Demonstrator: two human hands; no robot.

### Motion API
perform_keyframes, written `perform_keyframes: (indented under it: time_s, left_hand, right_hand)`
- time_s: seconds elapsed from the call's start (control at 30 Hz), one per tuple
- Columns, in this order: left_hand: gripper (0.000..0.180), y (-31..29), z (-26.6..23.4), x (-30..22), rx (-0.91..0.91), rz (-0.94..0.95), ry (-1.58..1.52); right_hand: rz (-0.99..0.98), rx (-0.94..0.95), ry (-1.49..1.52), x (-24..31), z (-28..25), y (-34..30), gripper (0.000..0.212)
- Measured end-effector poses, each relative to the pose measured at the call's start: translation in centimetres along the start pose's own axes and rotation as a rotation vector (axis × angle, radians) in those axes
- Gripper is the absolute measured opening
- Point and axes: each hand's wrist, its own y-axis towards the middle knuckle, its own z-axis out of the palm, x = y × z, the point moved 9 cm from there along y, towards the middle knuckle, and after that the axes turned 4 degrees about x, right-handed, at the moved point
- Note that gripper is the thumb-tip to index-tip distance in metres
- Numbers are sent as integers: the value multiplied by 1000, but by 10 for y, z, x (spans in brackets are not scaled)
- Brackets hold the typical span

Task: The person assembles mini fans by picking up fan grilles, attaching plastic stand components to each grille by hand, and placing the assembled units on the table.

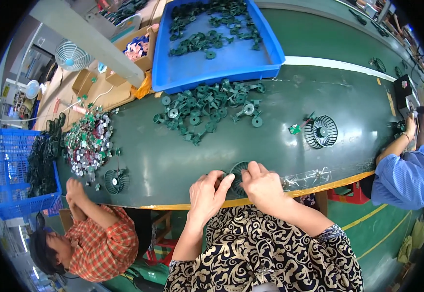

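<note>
At the near edge of the table, my left hand is closed, thumb against bent fingers, around a dark green part that is mostly hidden. Just right of it, a round dark green fan wheel with slatted sides sits between my two hands. My right hand is closed at the wheel's right side, fingertips bunched together. What those fingertips pinch is hidden behind them. Farther right lies another slatted fan wheel, beside a small green circuit board with wires.
A pile of dark green plastic parts lies before a large blue tray. Small motors are heaped at left, near a blue basket. One co-worker in a checked shirt sits left; another in blue sits right.
</note>
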Motion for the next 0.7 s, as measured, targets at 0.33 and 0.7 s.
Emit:
perform_keyframes:
  time_s: [0.33, 0.7]
  left_hand:
    - [38, -10, 19, 29, -132, -122, -183]
    - [29, 5, 11, 43, 99, -178, -276]
  right_hand:
    - [6, -135, 152, 4, 3, -8, 14]
    - [-134, -92, 222, 17, 14, -30, 45]
